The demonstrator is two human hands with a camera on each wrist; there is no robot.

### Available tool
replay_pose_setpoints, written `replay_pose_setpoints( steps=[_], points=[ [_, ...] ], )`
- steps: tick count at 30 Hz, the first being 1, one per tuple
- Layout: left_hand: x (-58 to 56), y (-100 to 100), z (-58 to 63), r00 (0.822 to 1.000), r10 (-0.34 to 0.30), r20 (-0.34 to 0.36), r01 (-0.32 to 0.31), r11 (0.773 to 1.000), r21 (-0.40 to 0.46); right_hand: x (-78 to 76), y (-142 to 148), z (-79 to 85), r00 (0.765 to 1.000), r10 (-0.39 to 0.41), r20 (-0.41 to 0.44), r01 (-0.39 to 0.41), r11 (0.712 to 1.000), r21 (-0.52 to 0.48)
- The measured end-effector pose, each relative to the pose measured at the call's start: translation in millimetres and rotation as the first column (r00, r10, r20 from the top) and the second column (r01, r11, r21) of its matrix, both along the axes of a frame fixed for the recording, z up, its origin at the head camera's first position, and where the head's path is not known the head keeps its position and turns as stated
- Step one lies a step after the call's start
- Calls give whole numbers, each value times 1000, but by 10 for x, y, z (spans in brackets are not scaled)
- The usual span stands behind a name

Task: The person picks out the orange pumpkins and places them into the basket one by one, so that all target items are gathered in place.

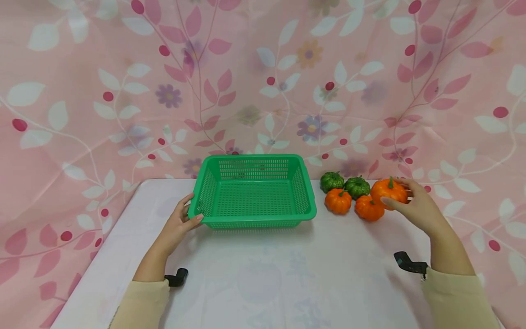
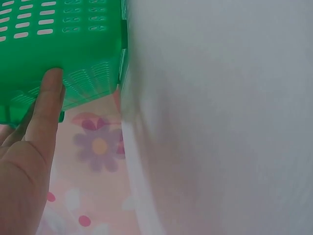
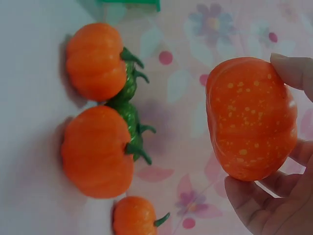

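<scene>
My left hand [image 1: 178, 225] holds the near left corner of an upright green plastic basket [image 1: 252, 219], thumb at the front rim and fingers along the left side. In the left wrist view a straight digit lies against the basket's slotted wall [image 2: 88, 54]. On the right, my right hand [image 1: 419, 205] grips an orange toy pumpkin [image 1: 388, 192] with a green stem, raised above the table. The right wrist view shows its speckled underside, fingers and thumb around it. Beside it sit orange pumpkins [image 1: 338, 201] and green pumpkins [image 1: 357, 187]; another small orange pumpkin [image 3: 134, 216] is hidden in the head view.
A white-covered table [image 1: 263, 274] bears the basket and pumpkins. Behind it hangs a pink floral cloth [image 1: 255, 82], close to the basket's back. Black wrist mounts [image 1: 408, 264] stick out from both sleeves over the table.
</scene>
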State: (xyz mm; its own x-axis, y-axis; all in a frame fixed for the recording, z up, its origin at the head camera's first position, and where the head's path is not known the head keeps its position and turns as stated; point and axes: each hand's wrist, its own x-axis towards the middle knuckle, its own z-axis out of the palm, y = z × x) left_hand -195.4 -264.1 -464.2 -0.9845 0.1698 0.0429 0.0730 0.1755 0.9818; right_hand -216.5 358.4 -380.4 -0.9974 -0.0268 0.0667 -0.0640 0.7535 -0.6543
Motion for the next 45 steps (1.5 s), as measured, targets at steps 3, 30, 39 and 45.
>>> replay_pose_setpoints(
  steps=[3,30,39,45],
  points=[
    [-2,0,-3,1000,-3,8,3,1000,10,4,-74,50,1000,8,17,-7,999,-40],
    [-16,18,-17,998,-13,54,10,999,49,-63,-914,339,980,192,-43,-196,950,-244],
    [0,2,-4,999,-10,54,8,1000,25,-157,-1281,373,966,253,-49,-257,929,-265],
    [6,-4,0,999,-4,48,4,1000,12,-299,-1517,330,955,295,-41,-294,914,-278]
  ],
)
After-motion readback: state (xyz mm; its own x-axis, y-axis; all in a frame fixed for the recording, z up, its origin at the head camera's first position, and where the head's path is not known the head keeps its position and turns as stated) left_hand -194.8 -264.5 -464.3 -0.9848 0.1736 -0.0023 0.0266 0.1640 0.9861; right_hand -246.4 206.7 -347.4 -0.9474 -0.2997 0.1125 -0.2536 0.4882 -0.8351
